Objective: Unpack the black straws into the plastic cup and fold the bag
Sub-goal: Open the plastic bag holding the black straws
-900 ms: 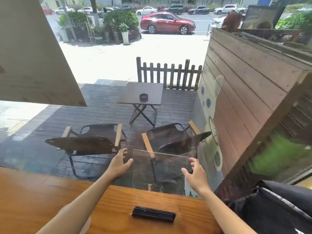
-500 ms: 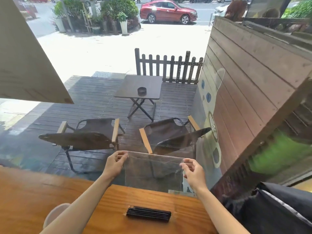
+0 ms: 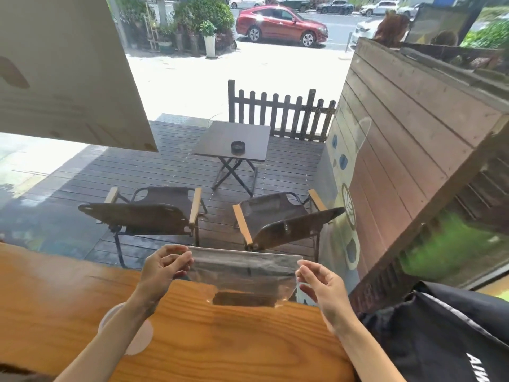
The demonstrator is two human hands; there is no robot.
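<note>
Both hands hold a clear plastic bag [image 3: 242, 271] stretched just above the far edge of the wooden counter [image 3: 248, 348]. My left hand [image 3: 165, 264] pinches its top left corner and my right hand [image 3: 319, 282] pinches its top right corner. The bag's lower part drapes toward me over the bundle of black straws [image 3: 245, 299], which shows as a dark strip through the plastic, lying flat on the counter. A translucent plastic cup [image 3: 139, 339] stands at the lower left, partly hidden under my left forearm.
A black fabric bag with white lettering [image 3: 446, 343] lies at the counter's right end, close to my right forearm. A window pane stands right behind the counter's far edge, with deck chairs and a small table outside.
My hands went from open beside the upright bag to pinching its top corners. The bag's top edge came down and toward me, so the bag now lies over the straws.
</note>
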